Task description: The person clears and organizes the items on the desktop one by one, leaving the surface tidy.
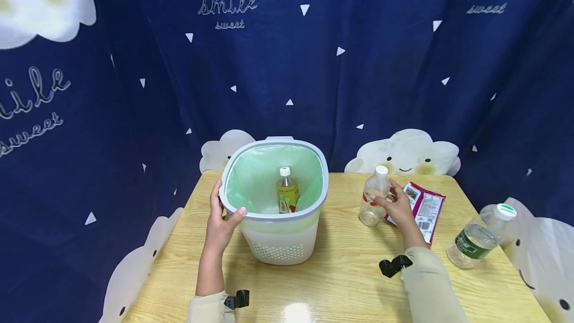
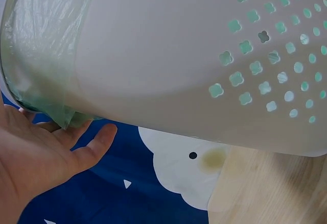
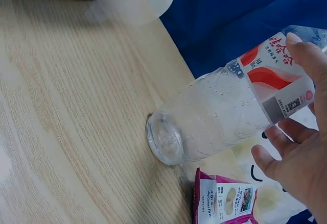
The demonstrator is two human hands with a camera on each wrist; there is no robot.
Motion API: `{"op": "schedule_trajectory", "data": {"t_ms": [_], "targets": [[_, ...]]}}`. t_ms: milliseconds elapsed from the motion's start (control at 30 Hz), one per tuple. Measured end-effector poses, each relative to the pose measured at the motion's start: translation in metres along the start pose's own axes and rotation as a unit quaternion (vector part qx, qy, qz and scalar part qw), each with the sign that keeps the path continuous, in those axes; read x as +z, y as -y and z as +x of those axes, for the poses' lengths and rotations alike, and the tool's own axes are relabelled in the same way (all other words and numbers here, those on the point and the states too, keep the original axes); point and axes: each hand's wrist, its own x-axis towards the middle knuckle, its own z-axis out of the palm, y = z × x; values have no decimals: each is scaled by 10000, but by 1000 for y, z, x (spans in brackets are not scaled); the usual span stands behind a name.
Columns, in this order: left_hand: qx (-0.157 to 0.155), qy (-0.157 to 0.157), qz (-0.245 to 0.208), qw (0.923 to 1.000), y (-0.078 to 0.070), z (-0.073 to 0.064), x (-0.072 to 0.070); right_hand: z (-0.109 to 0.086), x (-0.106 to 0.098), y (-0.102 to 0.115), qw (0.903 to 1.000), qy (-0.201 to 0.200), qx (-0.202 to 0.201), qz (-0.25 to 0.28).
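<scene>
A white trash bin (image 1: 282,238) with a green plastic liner (image 1: 253,176) and a grey rim stands on the table, left of centre. My left hand (image 1: 221,226) holds its front left corner, thumb at the rim and fingers along the outer side. In the left wrist view, the fingers reach in under the liner's overhang. Inside the bin is a yellow-labelled drink bottle (image 1: 288,193) with a white cap. On the right, my right hand (image 1: 396,206) grips a clear plastic water bottle (image 3: 214,117) with a red and white label, its body leaning slightly, its base close over the tabletop.
Behind the right hand lies a magenta and white snack packet (image 1: 428,213), partly hidden. Farther right, a clear bottle with a green label (image 1: 471,243) leans near the table's (image 1: 350,283) right edge. A dark blue cloud-print curtain (image 1: 287,64) hangs behind the table.
</scene>
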Motion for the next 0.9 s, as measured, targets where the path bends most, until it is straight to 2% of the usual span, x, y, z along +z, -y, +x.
{"op": "schedule_trajectory", "data": {"t_ms": [367,700,767,900], "targets": [[4,-10,17,10000,-1,1,0,-1,1,6,9998,12,69,-165],[-122,32,124,9998,-4,-2,1,-29,-1,26,9978,-403,-219,-480],[-125,18,155,9998,-3,-2,0,-34,-1,34,9977,-429,-294,-437],[-130,-2,185,9997,12,3,-3,-42,-2,51,9982,-448,-324,-250]]}}
